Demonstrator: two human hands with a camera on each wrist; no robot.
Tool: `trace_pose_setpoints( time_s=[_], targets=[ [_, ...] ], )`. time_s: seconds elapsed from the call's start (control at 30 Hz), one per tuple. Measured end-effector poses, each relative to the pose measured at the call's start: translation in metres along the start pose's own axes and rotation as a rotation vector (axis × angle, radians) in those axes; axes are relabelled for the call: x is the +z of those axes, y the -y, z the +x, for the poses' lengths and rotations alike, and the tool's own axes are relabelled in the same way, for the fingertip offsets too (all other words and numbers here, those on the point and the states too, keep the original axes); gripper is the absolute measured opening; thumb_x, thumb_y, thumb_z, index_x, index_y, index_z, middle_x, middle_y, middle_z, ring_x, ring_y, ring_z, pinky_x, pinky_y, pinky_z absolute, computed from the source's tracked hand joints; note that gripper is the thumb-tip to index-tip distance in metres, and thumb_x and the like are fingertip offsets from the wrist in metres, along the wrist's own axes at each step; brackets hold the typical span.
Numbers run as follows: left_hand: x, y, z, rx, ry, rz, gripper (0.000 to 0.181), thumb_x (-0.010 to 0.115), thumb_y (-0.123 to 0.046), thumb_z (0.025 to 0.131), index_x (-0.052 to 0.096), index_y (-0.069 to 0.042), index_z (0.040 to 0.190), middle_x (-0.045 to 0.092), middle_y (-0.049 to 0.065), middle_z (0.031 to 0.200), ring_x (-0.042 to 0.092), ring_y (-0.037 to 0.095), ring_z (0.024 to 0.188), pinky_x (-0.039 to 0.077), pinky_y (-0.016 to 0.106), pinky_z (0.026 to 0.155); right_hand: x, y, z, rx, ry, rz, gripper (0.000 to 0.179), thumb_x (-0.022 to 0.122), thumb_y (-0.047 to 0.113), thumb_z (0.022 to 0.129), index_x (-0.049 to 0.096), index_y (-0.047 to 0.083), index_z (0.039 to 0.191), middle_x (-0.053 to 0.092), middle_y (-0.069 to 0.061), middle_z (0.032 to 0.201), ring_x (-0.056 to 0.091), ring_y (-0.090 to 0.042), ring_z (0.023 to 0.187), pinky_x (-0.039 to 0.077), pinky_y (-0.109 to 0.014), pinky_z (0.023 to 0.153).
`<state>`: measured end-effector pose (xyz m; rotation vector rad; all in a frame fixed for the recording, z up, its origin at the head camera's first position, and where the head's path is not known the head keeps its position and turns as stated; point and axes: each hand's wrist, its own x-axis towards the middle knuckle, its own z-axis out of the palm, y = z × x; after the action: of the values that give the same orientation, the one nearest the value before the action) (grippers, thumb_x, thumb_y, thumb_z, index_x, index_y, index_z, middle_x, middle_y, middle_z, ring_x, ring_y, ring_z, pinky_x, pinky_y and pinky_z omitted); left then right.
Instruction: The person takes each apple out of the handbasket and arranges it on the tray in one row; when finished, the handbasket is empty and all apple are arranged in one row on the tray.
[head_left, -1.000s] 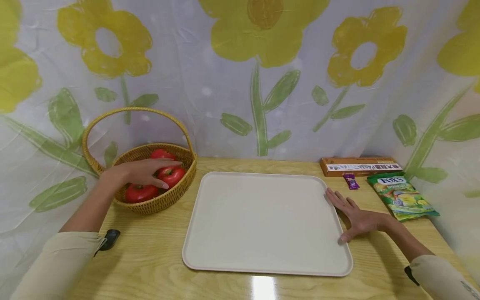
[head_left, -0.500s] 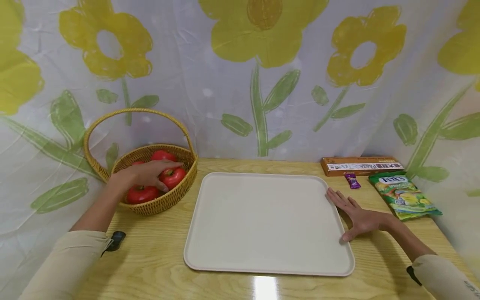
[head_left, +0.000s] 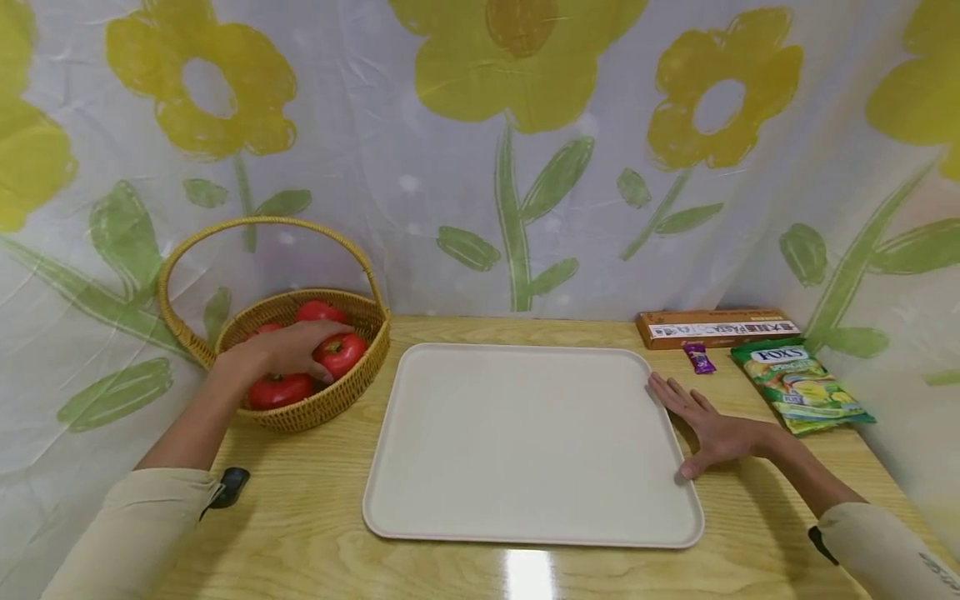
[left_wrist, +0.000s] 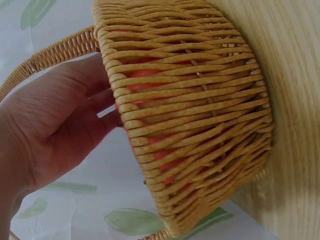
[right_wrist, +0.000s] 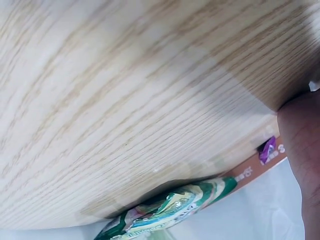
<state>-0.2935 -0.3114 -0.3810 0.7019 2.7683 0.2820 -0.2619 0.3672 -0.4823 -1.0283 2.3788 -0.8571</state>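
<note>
At the back left stands a wicker basket (head_left: 330, 406) with a tall hoop handle, holding several red tomatoes (head_left: 279, 390). My left hand (head_left: 281, 350) reaches into it from the left, fingers over the far side of the rightmost tomato (head_left: 342, 355) and thumb at its near side. In the left wrist view the basket wall (left_wrist: 190, 105) hides most of the fingertips. A large cream tray (head_left: 532, 446) lies flat in the middle of the table. My right hand (head_left: 708, 429) touches its right rim with spread fingers and thumb, holding nothing.
Toward the back right lie a long brown box (head_left: 716, 328), a small purple wrapped sweet (head_left: 699, 358) and a green Fox's sweets bag (head_left: 802, 387). A flower-print curtain (head_left: 465, 167) closes off the back of the wooden table (head_left: 292, 517).
My left hand has lowered, its fingers bending from straight above the tomatoes to round the rightmost one. My right hand stays at the tray's rim. The head view shifts slightly.
</note>
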Motion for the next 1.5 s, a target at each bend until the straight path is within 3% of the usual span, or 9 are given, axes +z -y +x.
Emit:
trace_pose_setpoints(
  time_s=[0.1, 0.3, 0.37, 0.5, 0.63, 1.07, 1.2, 1.37, 1.5],
  targets=[
    [0.001, 0.0, -0.001, -0.002, -0.026, 0.006, 0.08, 0.086, -0.024, 0.086, 0.048, 0.001, 0.152, 0.051, 0.027, 0.154, 0.044, 0.051, 0.145, 0.039, 0.068, 0.117, 0.001, 0.002, -0.001, 0.003, -0.005, 0.016, 0.132, 0.076, 0.064, 0.087, -0.01, 0.003, 0.166, -0.022, -0.023, 0.173, -0.03, 0.005, 0.153, -0.019, -0.08, 0.115],
    [0.004, 0.0, -0.003, 0.01, -0.104, 0.037, 0.081, 0.092, -0.026, 0.08, 0.055, 0.002, 0.147, 0.058, 0.027, 0.148, 0.052, 0.051, 0.138, 0.045, 0.067, 0.112, 0.002, 0.003, -0.003, 0.0, -0.002, 0.013, 0.133, 0.073, 0.067, 0.087, -0.012, 0.002, 0.165, -0.022, -0.023, 0.173, -0.03, 0.006, 0.153, -0.028, -0.036, 0.125],
    [0.003, 0.0, -0.004, 0.013, -0.149, 0.039, 0.082, 0.094, -0.027, 0.076, 0.057, 0.003, 0.144, 0.061, 0.027, 0.144, 0.055, 0.051, 0.134, 0.047, 0.066, 0.109, 0.002, 0.003, -0.003, -0.004, -0.003, 0.008, 0.133, 0.073, 0.067, 0.087, -0.012, 0.001, 0.165, -0.022, -0.023, 0.173, -0.029, 0.006, 0.153, -0.028, -0.041, 0.126],
    [0.001, -0.001, -0.008, 0.003, -0.24, 0.026, 0.084, 0.096, -0.03, 0.072, 0.06, 0.005, 0.139, 0.065, 0.026, 0.138, 0.06, 0.048, 0.128, 0.051, 0.063, 0.105, 0.001, 0.003, -0.001, -0.001, 0.007, 0.014, 0.135, 0.073, 0.067, 0.086, -0.014, 0.0, 0.164, -0.022, -0.028, 0.171, -0.029, 0.009, 0.152, -0.021, -0.075, 0.118],
    [-0.004, -0.002, -0.014, -0.006, -0.289, 0.026, 0.083, 0.097, -0.033, 0.072, 0.062, 0.004, 0.137, 0.068, 0.024, 0.133, 0.064, 0.045, 0.122, 0.053, 0.06, 0.102, 0.001, 0.001, 0.0, 0.005, 0.016, 0.01, 0.137, 0.075, 0.067, 0.085, -0.013, -0.001, 0.164, -0.021, -0.032, 0.17, -0.029, 0.014, 0.15, -0.014, -0.084, 0.112],
    [-0.027, -0.021, -0.031, -0.025, -0.338, 0.059, 0.084, 0.097, -0.034, 0.072, 0.06, 0.006, 0.137, 0.063, 0.03, 0.136, 0.058, 0.047, 0.126, 0.051, 0.063, 0.103, -0.001, -0.002, 0.001, 0.029, 0.02, 0.021, 0.138, 0.079, 0.065, 0.083, -0.012, 0.002, 0.165, -0.021, -0.03, 0.171, -0.031, -0.023, 0.159, -0.015, -0.084, 0.113],
    [-0.031, -0.029, -0.03, 0.003, -0.358, 0.047, 0.082, 0.096, -0.032, 0.072, 0.062, 0.003, 0.137, 0.064, 0.027, 0.136, 0.059, 0.045, 0.125, 0.051, 0.062, 0.104, -0.001, -0.003, 0.0, 0.033, 0.022, 0.024, 0.138, 0.078, 0.065, 0.083, -0.012, 0.003, 0.166, -0.022, -0.03, 0.171, -0.032, -0.022, 0.159, -0.015, -0.084, 0.113],
    [-0.038, -0.049, -0.028, 0.017, -0.349, 0.009, 0.078, 0.093, -0.035, 0.076, 0.062, -0.008, 0.141, 0.061, 0.019, 0.142, 0.057, 0.04, 0.13, 0.052, 0.059, 0.105, -0.002, -0.005, 0.0, 0.025, 0.018, 0.03, 0.137, 0.077, 0.066, 0.084, -0.012, 0.003, 0.165, -0.022, -0.03, 0.171, -0.031, -0.003, 0.156, -0.016, -0.083, 0.113],
    [-0.042, -0.069, -0.024, 0.057, -0.35, -0.04, 0.071, 0.092, -0.03, 0.077, 0.064, -0.007, 0.138, 0.062, 0.017, 0.136, 0.058, 0.035, 0.122, 0.057, 0.055, 0.097, -0.002, -0.003, 0.001, 0.021, 0.018, 0.055, 0.135, 0.076, 0.065, 0.085, -0.013, 0.003, 0.166, -0.023, -0.027, 0.171, -0.03, 0.004, 0.154, -0.024, -0.065, 0.123]
  ],
)
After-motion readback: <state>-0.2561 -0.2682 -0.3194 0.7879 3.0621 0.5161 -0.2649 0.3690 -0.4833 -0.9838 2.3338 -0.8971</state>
